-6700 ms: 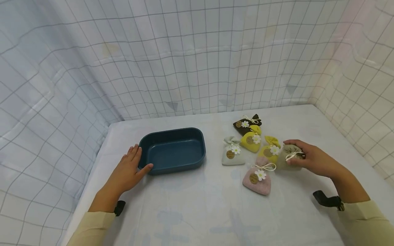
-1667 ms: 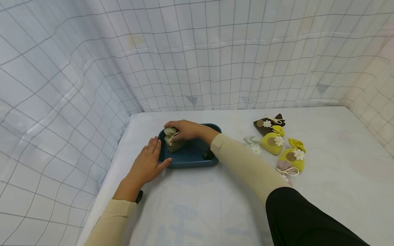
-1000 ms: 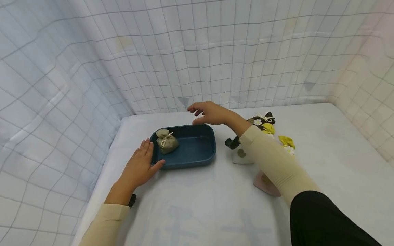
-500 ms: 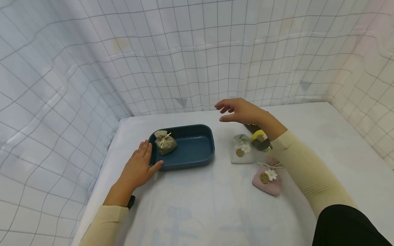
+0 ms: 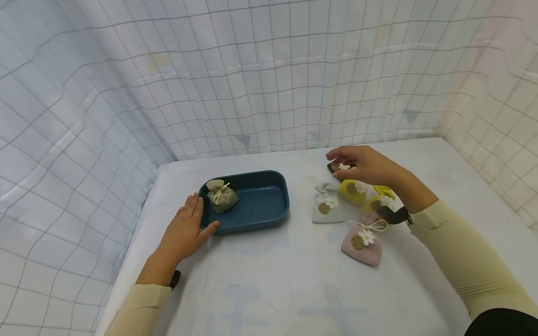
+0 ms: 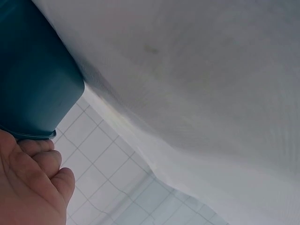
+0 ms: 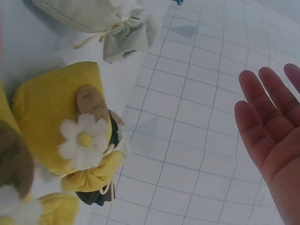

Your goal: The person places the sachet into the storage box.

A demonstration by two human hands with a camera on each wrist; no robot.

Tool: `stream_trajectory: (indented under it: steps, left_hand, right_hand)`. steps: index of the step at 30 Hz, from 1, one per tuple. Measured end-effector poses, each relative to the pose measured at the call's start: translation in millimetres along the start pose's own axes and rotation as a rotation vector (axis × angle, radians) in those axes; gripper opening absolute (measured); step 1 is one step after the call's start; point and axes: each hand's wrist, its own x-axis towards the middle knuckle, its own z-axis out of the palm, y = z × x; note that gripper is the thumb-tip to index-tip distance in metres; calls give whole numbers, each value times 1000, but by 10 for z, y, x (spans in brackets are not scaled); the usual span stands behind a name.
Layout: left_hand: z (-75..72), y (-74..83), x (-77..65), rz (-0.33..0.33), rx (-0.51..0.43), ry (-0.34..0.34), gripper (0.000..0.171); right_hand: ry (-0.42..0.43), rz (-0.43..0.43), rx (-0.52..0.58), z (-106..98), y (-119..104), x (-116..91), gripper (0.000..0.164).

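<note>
My left hand (image 5: 183, 229) rests with straight fingers against the left end of a dark blue tray (image 5: 248, 228). Inside the tray, at its left end, lies an olive-beige drawstring pouch (image 5: 223, 199). My right hand (image 5: 364, 164) hovers, fingers relaxed and holding nothing, over a dark brown pouch (image 5: 335, 169), partly hiding it. Close by lie a yellow pouch (image 5: 352, 192) with a white flower and a second yellow pouch (image 5: 373, 204), partly covered by the wrist camera. A pale grey-green pouch (image 5: 327, 210) and a pink pouch (image 5: 362, 247) lie nearer the front.
A white cloth covers the table (image 5: 269, 280). White grid-patterned curtains (image 5: 269, 84) hang behind the table and along both sides. A black wrist camera (image 5: 395, 214) sits below the right wrist, close above the second yellow pouch.
The right hand gripped the olive-beige pouch at the right, brought it into the tray and let go. Since then it has swung back right over the pouches. The left hand stays at the tray.
</note>
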Motion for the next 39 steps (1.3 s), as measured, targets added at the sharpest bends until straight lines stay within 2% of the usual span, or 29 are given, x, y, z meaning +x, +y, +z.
stream_trajectory:
  steps: [6,12,19,26,32,39]
  left_hand:
    - [16,-20,6,4,-11,5,95]
    - [26,-44,12,8,-8,5,95]
    - [26,-50,7,-2,-15,-3,95]
    - [11,-17,21,8,-12,0,95]
    - [-10,-2,23,6,0,0,94]
    - [-51,-4,18,13,13,-14,96]
  right_hand:
    - [40,-14,6,72,106,-325,39]
    - [44,-4,22,188,200,-582,39]
    - [106,-78,6,337,309,-820,38]
    - [152,3,-49,445,359,-1094,37]
    - [151,7,-52,483,441,-1262,40]
    - [148,-17,-45,494,489,-1350,40]
